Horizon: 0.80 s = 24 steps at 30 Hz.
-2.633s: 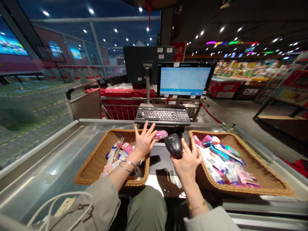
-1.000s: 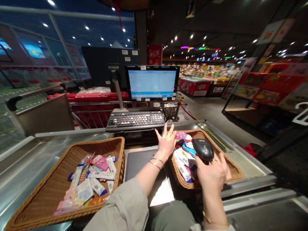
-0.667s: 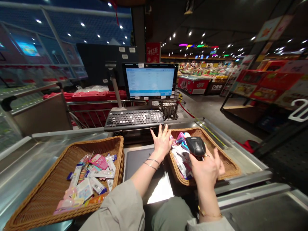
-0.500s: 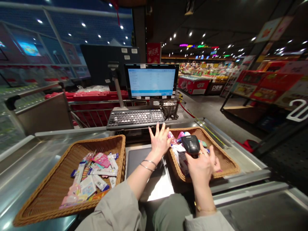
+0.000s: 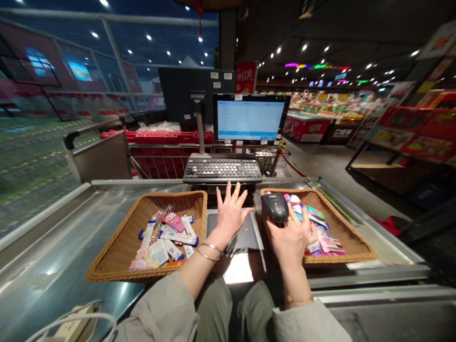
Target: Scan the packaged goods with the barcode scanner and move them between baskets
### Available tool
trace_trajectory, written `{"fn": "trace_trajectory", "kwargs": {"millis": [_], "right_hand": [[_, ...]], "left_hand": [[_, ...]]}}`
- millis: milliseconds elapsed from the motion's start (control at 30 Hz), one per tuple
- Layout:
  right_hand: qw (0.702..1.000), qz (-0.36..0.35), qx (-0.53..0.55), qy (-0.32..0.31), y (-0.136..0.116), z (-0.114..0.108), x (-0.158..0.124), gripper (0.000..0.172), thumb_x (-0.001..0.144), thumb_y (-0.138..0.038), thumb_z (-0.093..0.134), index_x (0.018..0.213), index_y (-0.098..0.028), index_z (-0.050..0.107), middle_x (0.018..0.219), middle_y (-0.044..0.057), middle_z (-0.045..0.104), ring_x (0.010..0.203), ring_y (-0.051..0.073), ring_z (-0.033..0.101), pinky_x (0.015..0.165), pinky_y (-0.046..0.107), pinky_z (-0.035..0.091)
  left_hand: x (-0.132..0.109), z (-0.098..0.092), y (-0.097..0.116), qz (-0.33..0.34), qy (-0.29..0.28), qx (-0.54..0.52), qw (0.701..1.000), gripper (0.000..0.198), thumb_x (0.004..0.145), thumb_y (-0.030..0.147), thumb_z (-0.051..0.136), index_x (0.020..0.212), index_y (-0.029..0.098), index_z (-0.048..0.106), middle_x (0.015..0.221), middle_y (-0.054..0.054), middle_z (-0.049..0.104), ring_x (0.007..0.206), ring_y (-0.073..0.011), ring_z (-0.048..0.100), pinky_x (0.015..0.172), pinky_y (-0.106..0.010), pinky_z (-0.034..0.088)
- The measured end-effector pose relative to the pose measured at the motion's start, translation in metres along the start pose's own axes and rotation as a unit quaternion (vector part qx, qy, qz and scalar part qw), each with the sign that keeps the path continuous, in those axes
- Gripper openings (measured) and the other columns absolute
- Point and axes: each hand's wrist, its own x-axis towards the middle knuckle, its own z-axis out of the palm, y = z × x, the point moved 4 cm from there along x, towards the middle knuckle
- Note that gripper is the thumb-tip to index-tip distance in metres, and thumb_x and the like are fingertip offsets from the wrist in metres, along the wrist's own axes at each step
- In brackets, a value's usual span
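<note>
My left hand (image 5: pixel 230 211) is spread above the grey plate (image 5: pixel 245 232) in the counter, just in front of the black keyboard (image 5: pixel 223 170), holding nothing. Fingers of my right hand (image 5: pixel 292 237) are wrapped round a black barcode scanner (image 5: pixel 275 207), whose head is over the left rim of the right wicker basket (image 5: pixel 356 244). Colourful small packets (image 5: pixel 329 242) lie in that basket. To the left, another wicker basket (image 5: pixel 114 256) contains slim white and blue packets and pink ones (image 5: pixel 174 222).
A lit monitor (image 5: pixel 251 119) stands behind the keyboard. Metal counter edges run along both sides. A power strip with white cables (image 5: pixel 74 325) is at the lower left. Shopping carts (image 5: pixel 160 164) stand beyond the counter, and shelves with red boxes (image 5: pixel 409 123) are at the right.
The view has turned left. My left hand has moved back from the right basket's edge to over the plate. The scanner in my right hand has shifted left to the basket's rim.
</note>
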Motion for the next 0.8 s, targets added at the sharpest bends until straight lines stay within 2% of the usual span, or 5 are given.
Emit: {"fn": "trace_trajectory", "kwargs": {"millis": [133,400,667,800], "right_hand": [[1.000,-0.011,0.021,-0.018,-0.017,0.008,-0.007,0.040,0.081,-0.048,0.058,0.106,-0.020,0.071,0.116,0.012,0.070,0.132,0.035,0.043,0.106,0.056,0.021],[0.995,-0.059,0.053,-0.060,-0.050,0.026,-0.024,0.031,0.079,-0.041,0.058,0.099,-0.020,0.071,0.120,0.010,0.069,0.134,0.033,0.041,0.107,0.054,0.023],[0.989,-0.064,0.073,-0.111,-0.070,0.047,-0.038,0.024,0.077,-0.038,0.059,0.089,-0.020,0.070,0.124,0.010,0.068,0.137,0.034,0.039,0.105,0.056,0.023],[0.987,-0.066,0.076,-0.126,-0.075,0.058,-0.044,0.020,0.075,-0.037,0.059,0.081,-0.021,0.068,0.124,0.008,0.069,0.137,0.033,0.038,0.105,0.056,0.023]], "left_hand": [[-0.014,-0.009,-0.022,-0.007,-0.003,0.015,1.000,0.056,0.087,0.048,0.064,0.138,0.026,0.055,0.156,-0.009,0.038,0.150,-0.0349,0.020,0.119,-0.069,0.012],[-0.043,-0.026,-0.072,-0.023,-0.017,0.052,0.998,0.053,0.088,0.045,0.064,0.136,0.022,0.056,0.155,-0.010,0.041,0.148,-0.0363,0.025,0.117,-0.068,0.017],[-0.067,-0.048,-0.138,-0.025,-0.041,0.092,0.995,0.041,0.085,0.036,0.069,0.123,0.022,0.064,0.152,-0.011,0.046,0.147,-0.0353,0.029,0.118,-0.069,0.014],[-0.078,-0.049,-0.171,-0.010,-0.089,0.114,0.989,0.043,0.086,0.035,0.069,0.126,0.021,0.063,0.152,-0.013,0.045,0.147,-0.0358,0.029,0.117,-0.070,0.012]]}}
